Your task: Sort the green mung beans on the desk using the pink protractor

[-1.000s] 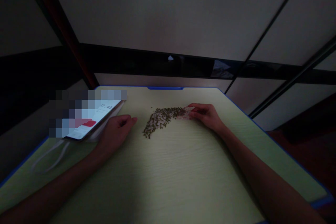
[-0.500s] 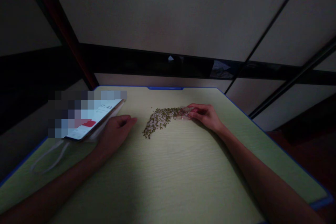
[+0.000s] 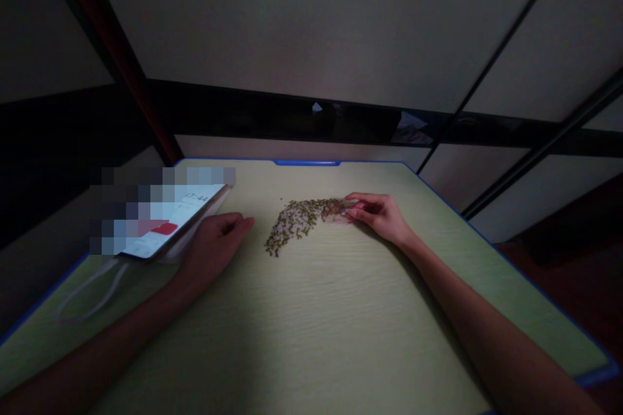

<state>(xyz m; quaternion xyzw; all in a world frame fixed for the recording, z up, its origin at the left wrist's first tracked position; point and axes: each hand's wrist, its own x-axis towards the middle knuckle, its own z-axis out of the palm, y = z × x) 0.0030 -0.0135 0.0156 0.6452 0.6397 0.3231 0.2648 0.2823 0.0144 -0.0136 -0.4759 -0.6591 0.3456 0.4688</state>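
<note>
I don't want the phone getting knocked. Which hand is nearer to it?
Left. The left hand is close beside the phone, loosely curled; the right hand is farther off, beyond the scattered bits, pinching some clear plastic.

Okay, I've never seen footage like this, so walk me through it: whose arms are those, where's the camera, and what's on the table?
There's no machine here, just one person's two bare hands. The camera is worn on that person's head and looks forward and down. On the pale, blue-edged table lies a curved scatter of small greenish-brown bits; they might be seeds, but it's too dim to be sure. At its right end, the right hand pinches a thin clear wrapper with reddish patches. The left hand is loosely curled, with nothing visibly held, near a lit phone, which is partly blurred out.
</note>
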